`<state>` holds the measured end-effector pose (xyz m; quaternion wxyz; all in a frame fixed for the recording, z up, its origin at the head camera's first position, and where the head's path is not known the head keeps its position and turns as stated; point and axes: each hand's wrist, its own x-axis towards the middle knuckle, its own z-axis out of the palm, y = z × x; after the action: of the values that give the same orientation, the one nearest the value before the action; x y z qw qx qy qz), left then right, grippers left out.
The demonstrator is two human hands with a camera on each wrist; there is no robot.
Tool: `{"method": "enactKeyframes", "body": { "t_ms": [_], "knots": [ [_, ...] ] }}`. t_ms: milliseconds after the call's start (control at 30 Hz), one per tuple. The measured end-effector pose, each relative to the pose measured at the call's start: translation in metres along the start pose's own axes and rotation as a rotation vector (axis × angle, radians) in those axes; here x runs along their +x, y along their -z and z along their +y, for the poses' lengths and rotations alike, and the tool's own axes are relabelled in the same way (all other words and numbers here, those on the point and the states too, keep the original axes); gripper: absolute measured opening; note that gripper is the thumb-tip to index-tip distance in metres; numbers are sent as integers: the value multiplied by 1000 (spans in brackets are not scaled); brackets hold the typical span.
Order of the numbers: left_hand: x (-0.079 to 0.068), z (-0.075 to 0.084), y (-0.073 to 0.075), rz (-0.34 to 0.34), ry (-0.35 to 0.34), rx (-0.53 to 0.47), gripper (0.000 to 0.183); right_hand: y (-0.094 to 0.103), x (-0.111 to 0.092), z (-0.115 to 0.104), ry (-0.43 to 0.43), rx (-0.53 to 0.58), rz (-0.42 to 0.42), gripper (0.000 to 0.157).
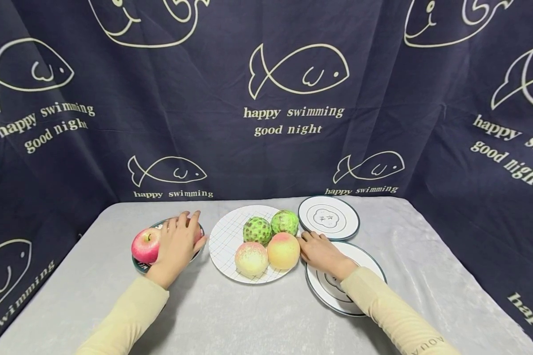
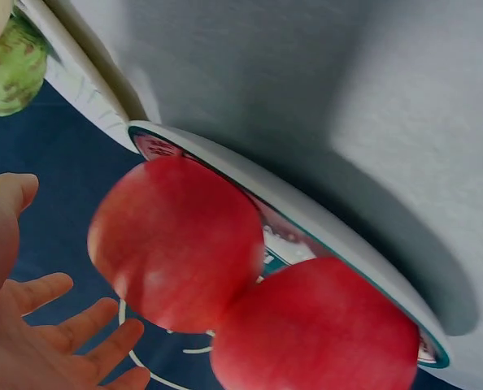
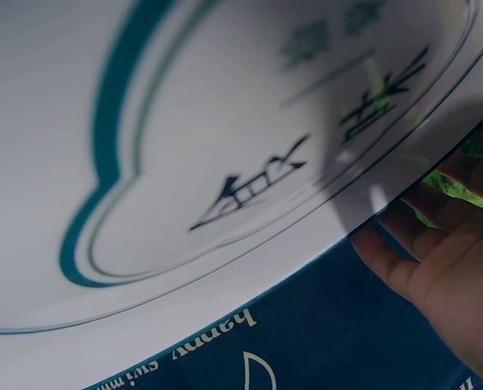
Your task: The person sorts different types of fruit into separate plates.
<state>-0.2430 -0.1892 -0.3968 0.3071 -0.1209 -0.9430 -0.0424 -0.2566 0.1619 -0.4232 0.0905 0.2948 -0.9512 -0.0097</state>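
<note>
My left hand (image 1: pixel 176 246) hovers over a small green-rimmed dish (image 1: pixel 139 266) with two red apples (image 1: pixel 145 245) in it. In the left wrist view its fingers are spread, apart from both apples (image 2: pixel 176 244). My right hand (image 1: pixel 323 254) is above the nearer white plate (image 1: pixel 367 259), fingertips beside the right-hand peach (image 1: pixel 284 251) at the edge of a checked white plate (image 1: pixel 224 246). Whether they touch the peach or the rim I cannot tell. The right wrist view shows loosely bent fingers (image 3: pixel 388 258), partly hidden behind a plate's rim, with nothing visibly held.
On the checked plate, two green knobbly fruits (image 1: pixel 257 230) sit behind two peaches. Another white plate (image 1: pixel 344 214) with a dark rim lies at the back right, close to the nearer one. Dark fish-printed cloth (image 1: pixel 266 167) hangs around the grey-covered table (image 1: pixel 231 320).
</note>
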Motion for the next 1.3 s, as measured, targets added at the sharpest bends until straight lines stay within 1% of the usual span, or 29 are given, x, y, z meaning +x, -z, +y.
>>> {"method": "enactKeyframes", "body": {
  "t_ms": [133, 267, 467, 667, 833, 933, 1133, 1300],
  "knots": [
    [2, 7, 1, -36, 2, 3, 62, 1, 0, 0, 5, 4, 7, 27],
    [1, 14, 2, -56, -6, 10, 59, 2, 0, 0, 7, 4, 7, 27],
    [-2, 22, 1, -59, -53, 24, 57, 2, 0, 1, 14, -33, 44, 23],
    [-4, 28, -2, -51, -75, -5, 56, 4, 3, 4, 17, -71, 111, 18],
    [-8, 31, -6, -36, -105, 0, 55, 10, 3, 6, 5, -81, 143, 22],
    [-10, 34, -6, -37, -119, 2, 54, 14, 4, 7, 0, -65, 159, 22],
    [-15, 40, -5, -62, -109, -8, 50, 20, 7, 9, -12, -62, 191, 22],
    [-19, 45, -7, -66, -109, -20, 49, 24, 9, 11, -3, -55, 228, 21]
  ]
}}
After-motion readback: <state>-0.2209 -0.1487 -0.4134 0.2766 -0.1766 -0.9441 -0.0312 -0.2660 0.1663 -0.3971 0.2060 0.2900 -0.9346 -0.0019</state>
